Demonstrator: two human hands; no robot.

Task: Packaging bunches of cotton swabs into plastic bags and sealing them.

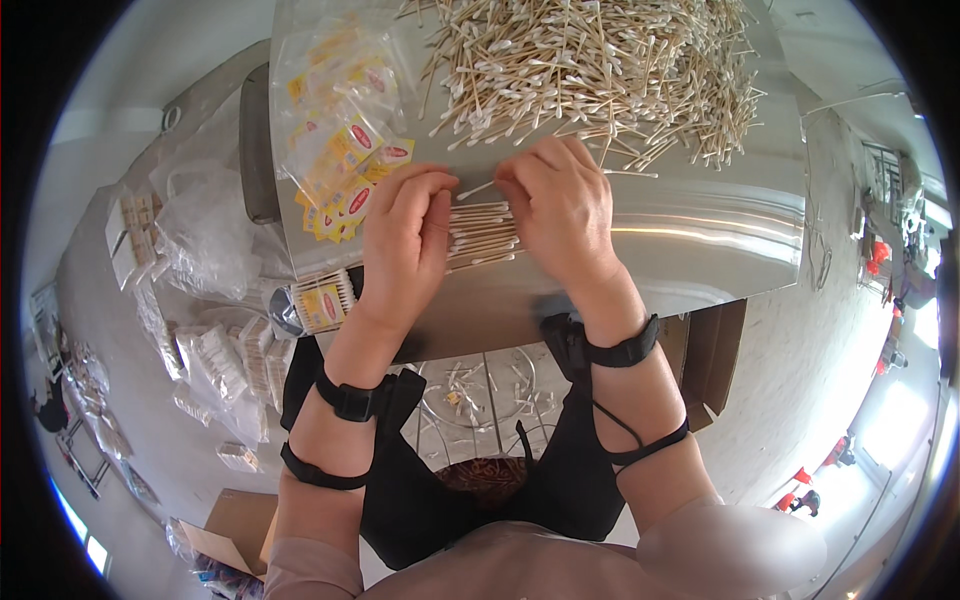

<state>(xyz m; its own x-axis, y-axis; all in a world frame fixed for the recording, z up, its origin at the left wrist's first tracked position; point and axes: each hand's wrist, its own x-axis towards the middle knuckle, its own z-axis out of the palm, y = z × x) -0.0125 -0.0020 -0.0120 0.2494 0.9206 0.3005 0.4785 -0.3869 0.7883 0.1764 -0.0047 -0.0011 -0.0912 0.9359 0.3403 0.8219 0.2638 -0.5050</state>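
Note:
A row of cotton swabs (482, 232) lies side by side between my two hands, low over the steel table. Curled and closed, the fingers of my left hand (405, 245) press against the left ends of the row, with the thumb alongside. My right hand (565, 210) is closed too, its bent fingers at the right ends. One slanted single swab (474, 190) sits just above the row, its right end at my right fingertips. My palms and some swab ends are hidden. Beyond my hands spreads a large heap of loose cotton swabs (590, 80).
Clear plastic bags with yellow and red labels (345, 150) lie on the left of the steel table (700, 230). A filled swab packet (322, 302) is by its near left edge. Packed bundles (215, 360) and cardboard boxes (235, 525) stand on the floor; loose swabs (460, 395) lie below.

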